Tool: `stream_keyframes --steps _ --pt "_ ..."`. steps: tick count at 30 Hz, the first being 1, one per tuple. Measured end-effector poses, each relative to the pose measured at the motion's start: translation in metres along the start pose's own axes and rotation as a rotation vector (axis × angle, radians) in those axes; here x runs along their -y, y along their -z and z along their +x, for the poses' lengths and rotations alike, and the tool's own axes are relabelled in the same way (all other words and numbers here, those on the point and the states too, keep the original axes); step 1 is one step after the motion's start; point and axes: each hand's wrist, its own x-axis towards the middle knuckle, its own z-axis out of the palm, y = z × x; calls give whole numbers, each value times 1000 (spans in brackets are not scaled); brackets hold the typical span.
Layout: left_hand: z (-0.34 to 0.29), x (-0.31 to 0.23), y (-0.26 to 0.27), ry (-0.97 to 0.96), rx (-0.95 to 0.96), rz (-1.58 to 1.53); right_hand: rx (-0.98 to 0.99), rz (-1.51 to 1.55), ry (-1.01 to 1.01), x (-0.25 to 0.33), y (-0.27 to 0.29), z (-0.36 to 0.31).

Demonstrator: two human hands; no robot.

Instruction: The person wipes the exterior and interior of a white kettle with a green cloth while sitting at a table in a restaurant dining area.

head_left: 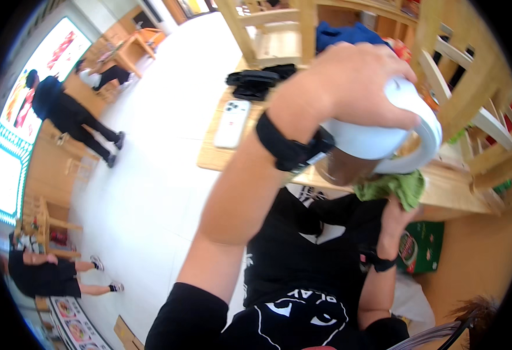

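Being gripped from above by the L hand (355, 81) is a white jug (363, 140) w/ a loop handle (433, 128); it's being held up over the near edge of the wooden tabletop (209, 151), in front of the lap. The white part is being clasped btwn thumb & fingers, thumb on the near side, fingers reaching over the top. The long axis is being held aslant: white end being turned to upper R, brown part (346, 168) to lower L, handle being pointed out R. Which end is the mouth can't be told. Just under the handle, a green cloth (396, 186) is being held bunched in the R hand (393, 219); exact finger placement is being hidden by it, & contact w/ the jug can't be confirmed. L of the jug, a white phone (231, 123) & black items (256, 81) are being supported by the tabletop.
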Motion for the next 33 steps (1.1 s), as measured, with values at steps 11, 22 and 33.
stream_keyframes --steps 11,22,33 --pt "2 3 14 -9 -16 -39 55 207 18 87 -13 99" --pt "0 5 11 -45 -64 -42 261 359 59 60 -20 105" --pt "-1 4 11 -45 -73 -67 152 281 98 52 -28 94"
